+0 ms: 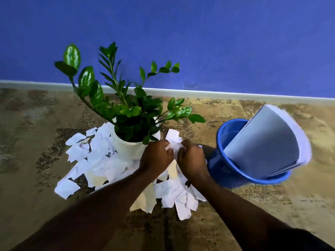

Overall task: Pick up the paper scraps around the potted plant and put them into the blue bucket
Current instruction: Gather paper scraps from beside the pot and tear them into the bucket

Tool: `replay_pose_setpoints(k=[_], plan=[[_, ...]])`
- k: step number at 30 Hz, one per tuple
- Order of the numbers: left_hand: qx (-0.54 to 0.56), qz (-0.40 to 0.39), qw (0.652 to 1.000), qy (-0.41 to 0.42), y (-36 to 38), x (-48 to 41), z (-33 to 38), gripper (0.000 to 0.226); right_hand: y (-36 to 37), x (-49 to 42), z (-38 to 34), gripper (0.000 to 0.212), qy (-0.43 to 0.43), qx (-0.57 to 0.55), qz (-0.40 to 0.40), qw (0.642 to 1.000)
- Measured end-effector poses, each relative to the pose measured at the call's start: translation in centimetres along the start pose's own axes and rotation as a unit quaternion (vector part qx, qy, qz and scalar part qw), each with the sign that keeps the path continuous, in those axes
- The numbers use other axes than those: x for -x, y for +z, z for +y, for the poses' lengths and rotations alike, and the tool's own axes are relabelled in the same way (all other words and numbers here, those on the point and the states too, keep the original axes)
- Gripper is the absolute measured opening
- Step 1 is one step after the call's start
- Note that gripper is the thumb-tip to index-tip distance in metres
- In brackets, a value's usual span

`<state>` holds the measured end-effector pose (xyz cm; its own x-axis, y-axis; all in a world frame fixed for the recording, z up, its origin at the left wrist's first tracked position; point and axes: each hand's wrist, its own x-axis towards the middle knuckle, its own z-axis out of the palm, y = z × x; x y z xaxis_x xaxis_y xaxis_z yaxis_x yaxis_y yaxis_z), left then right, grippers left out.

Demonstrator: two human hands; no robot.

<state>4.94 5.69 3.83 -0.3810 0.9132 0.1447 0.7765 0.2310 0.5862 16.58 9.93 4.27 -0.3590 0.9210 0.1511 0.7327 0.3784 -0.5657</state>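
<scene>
A leafy green plant stands in a white pot [129,150] on the floor. White paper scraps [94,160] lie scattered around its left, front and right sides. My left hand [155,157] and my right hand [192,160] meet just right of the pot, both closed on a bunch of white scraps [175,146] held between them. The blue bucket [220,165] stands to the right, close to my right hand, with large curled sheets of paper [262,144] sticking out of it.
The floor is mottled brown stone [36,124]. A blue wall with a pale skirting board [235,95] runs behind the plant and bucket. Long leaf stems reach out left and right above the scraps.
</scene>
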Motion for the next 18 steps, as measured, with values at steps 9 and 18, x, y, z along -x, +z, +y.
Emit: replay_pose_setpoints(k=[9,18], plan=[[0.129,0.012,0.991,0.033,-4.1,-4.3,10.7,0.022,-10.8,-1.9,-1.6,0.023,0.025,0.012,0.171,0.985],[0.056,-0.127,0.983,0.119,-3.5,-8.6,17.2,0.022,-18.4,-4.1,4.3,0.019,0.166,0.012,0.166,0.972]])
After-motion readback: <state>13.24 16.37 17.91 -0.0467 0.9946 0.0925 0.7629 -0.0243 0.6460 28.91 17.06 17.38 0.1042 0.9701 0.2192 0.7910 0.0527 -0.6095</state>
